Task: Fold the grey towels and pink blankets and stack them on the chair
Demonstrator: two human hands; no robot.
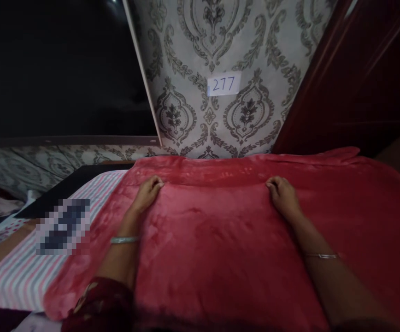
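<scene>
A red plush blanket [207, 240] lies spread over the surface in front of me, with soft wrinkles across it. My left hand [149, 192] is closed in a pinch on a crosswise edge of the red fabric, left of the middle. At about the same height on the right, my right hand [283, 193] pinches that same edge. Between the two hands the edge runs nearly straight, and the fabric below it looks lighter than the strip behind it. Whether the edge is a fold or a separate layer I cannot tell.
Beneath the blanket's left side shows a striped cloth [16, 269], with a blurred-out dark object [63, 226] on it. A large black screen [61, 69] stands behind at left. Patterned wallpaper bears a paper label [224, 84] reading 277. Dark red furniture [355, 78] rises at right.
</scene>
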